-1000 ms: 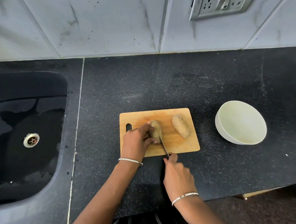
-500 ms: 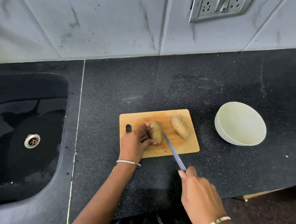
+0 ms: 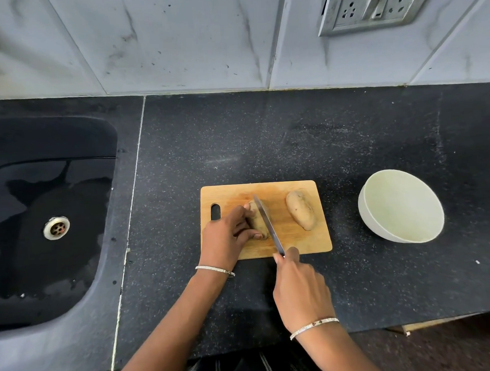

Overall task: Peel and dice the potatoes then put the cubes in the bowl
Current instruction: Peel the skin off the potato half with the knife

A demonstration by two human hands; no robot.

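One potato (image 3: 256, 224) lay pinned on the board (image 3: 298, 242).
Left hand (image 3: 224, 240) pinched it; right hand (image 3: 299, 290) gripped the knife (image 3: 268, 226), blade across it.

- The black speckled countertop (image 3: 264, 144) runs from the tiled wall (image 3: 174, 41) at the back to its front edge, close to the person.
- A pale seam (image 3: 133, 191) crosses it from back to front, left of the middle.
- Left of that seam a dark sink (image 3: 22, 282) is sunk into the surface (its floor is wet, with a metal drain (image 3: 56, 228) in it).
- A wooden cutting board (image 3: 297, 239) lies flat on the counter near the front edge, its handle slot at the left end.
- A pale bowl (image 3: 398, 203) stands mouth up on the counter, right of the board and apart from it.
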